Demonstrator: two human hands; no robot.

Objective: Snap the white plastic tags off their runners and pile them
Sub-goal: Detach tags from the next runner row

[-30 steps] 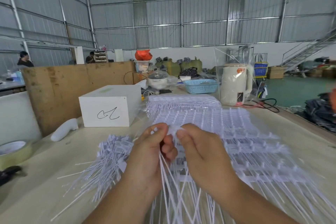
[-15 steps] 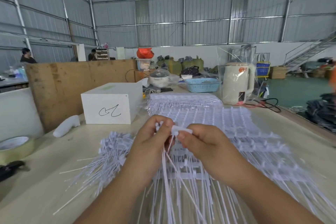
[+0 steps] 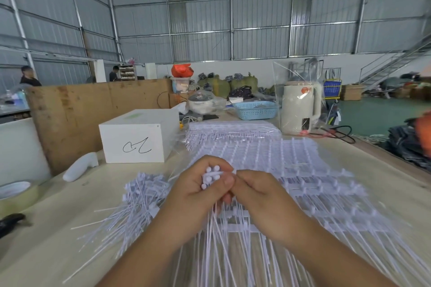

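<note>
Now | left hand (image 3: 198, 196) grips a bundle of tags (image 3: 211, 177), fingers curled round it | right hand (image 3: 258, 200) pinches at the bundle's top | loose pile (image 3: 140, 200) on bench (image 3: 70, 251), near left | runners (image 3: 303, 182) right

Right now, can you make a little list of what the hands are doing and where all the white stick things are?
left hand: grips a bunch of tags, heads up
right hand: fingers curled, pinching at the same bunch
loose pile: snapped tags on the table, left of the hands
tags on runners: flat sheets, under and right of the hands
white box: behind the pile, scribble on its front
</note>
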